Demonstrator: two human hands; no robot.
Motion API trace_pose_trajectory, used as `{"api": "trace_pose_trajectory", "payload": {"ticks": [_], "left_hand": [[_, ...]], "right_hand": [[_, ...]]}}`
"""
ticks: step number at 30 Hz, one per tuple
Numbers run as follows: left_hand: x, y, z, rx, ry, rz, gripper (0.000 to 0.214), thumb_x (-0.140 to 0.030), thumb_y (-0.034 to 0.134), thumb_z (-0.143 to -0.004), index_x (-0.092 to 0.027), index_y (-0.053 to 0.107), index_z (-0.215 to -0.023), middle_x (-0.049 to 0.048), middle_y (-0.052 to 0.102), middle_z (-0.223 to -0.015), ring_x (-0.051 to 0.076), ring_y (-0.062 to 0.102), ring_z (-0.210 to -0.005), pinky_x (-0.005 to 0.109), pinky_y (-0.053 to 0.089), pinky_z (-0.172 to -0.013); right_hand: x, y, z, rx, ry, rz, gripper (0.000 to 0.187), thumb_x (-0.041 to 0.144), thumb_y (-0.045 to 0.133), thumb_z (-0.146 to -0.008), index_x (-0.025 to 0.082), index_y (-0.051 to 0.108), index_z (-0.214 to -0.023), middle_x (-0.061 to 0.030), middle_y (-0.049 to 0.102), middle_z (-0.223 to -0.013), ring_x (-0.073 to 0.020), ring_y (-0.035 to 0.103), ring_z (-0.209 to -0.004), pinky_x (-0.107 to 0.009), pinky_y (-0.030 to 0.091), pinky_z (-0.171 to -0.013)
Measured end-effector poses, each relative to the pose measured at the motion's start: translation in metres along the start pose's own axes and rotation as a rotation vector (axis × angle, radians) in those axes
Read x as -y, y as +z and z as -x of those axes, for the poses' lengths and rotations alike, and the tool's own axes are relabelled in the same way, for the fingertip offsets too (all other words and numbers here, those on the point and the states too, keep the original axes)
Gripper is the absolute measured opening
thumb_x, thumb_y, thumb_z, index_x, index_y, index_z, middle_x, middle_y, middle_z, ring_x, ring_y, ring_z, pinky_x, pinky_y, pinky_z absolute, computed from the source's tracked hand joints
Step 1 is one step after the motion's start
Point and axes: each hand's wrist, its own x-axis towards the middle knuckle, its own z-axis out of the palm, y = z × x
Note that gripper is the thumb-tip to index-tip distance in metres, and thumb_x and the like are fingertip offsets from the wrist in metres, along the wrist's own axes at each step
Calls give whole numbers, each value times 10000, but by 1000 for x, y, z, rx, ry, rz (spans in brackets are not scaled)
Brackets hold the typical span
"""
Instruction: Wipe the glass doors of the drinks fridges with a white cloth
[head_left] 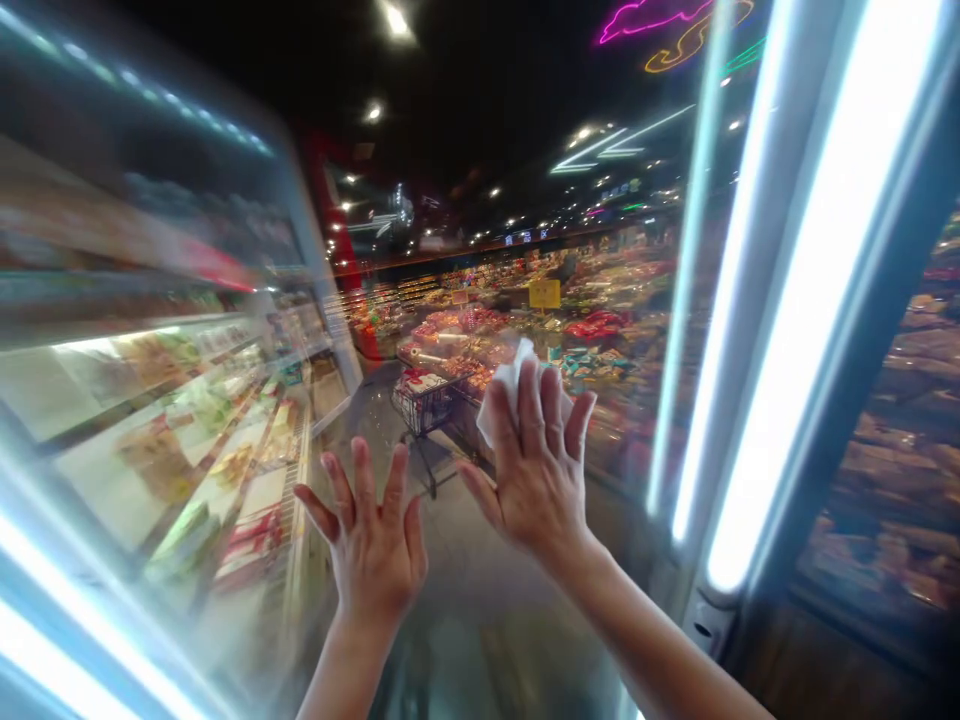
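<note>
My right hand (pixel 541 470) is raised with its fingers stretched out and the thumb apart. Under its fingers is a white wipe (pixel 491 415), which shows past the fingertips and on the thumb side. The hand lies flat, pressing the wipe on what looks like a clear glass pane. Lower and to the left, my left hand (pixel 377 545) has its fingers spread wide, with nothing in it. Its palm faces away from me, so I cannot tell whether it touches the pane.
Bright light tubes (pixel 821 300) stand to the right. Lit shelves (pixel 217 480) with packaged goods run along the left. Beyond the hands are a shopping cart (pixel 426 402), a heap of packaged goods (pixel 457 335) and a yellow sign (pixel 544 294). Much of the surroundings is blurred.
</note>
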Motion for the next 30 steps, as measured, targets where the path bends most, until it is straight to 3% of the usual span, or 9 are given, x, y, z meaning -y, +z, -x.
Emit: {"api": "trace_pose_trajectory", "payload": {"ticks": [2,6,8,14,20,26,28,30], "left_hand": [[9,-1,2,7,17,-5,871,-218,595,-937,-300,102,-1650,34,-54,-1747,299,-132,-1611,642,-118,-1274],[35,-6,11,-25,-51,30,852,-198,588,-939,-320,129,-1646,38,9,-1753,318,-71,-1619,672,-90,-1272],[52,-10,15,-40,-64,37,861,-189,597,-932,-316,134,-1647,45,16,-1754,326,-60,-1619,665,-91,-1274],[100,-24,19,-38,-78,41,862,-191,579,-942,-321,105,-1649,55,-18,-1751,335,-87,-1616,699,-71,-1264],[144,-29,28,-32,-50,70,840,-196,569,-955,-313,112,-1650,50,-23,-1752,317,-96,-1617,677,-93,-1267],[164,-30,29,-15,14,86,838,-208,565,-959,-319,103,-1649,26,-77,-1749,278,-136,-1611,596,-135,-1281],[164,-29,28,-32,21,101,820,-216,564,-963,-312,122,-1647,22,-62,-1750,268,-120,-1615,580,-139,-1284],[165,-27,29,-55,23,118,805,-220,569,-961,-304,150,-1644,24,-25,-1749,267,-93,-1619,586,-126,-1289]], "right_hand": [[10,1,-9,-7,-10,16,917,518,476,-1011,156,-53,-1666,-141,-50,-1735,-390,6,-1612,-721,119,-1259],[40,18,39,-21,-42,61,833,469,434,-1033,91,44,-1664,-159,-47,-1738,-335,-17,-1621,-632,94,-1297],[57,26,47,-36,-45,73,825,471,410,-1037,69,48,-1660,-175,-33,-1736,-333,-19,-1622,-637,87,-1295],[107,33,-25,-41,17,46,901,560,401,-1025,127,-70,-1661,-157,-57,-1730,-393,1,-1610,-729,130,-1251],[164,60,24,-29,24,52,857,474,418,-1028,71,2,-1659,-178,-57,-1731,-364,-34,-1616,-709,158,-1258],[188,56,-45,-17,66,74,883,512,395,-1038,130,-108,-1655,-174,49,-1743,-359,19,-1619,-693,120,-1267],[194,58,-37,-14,56,84,842,498,356,-1048,125,-89,-1657,-162,12,-1747,-339,7,-1622,-672,100,-1277],[199,66,-6,-20,30,91,802,487,321,-1055,105,-39,-1661,-150,-62,-1745,-321,-31,-1622,-638,75,-1289]]}}
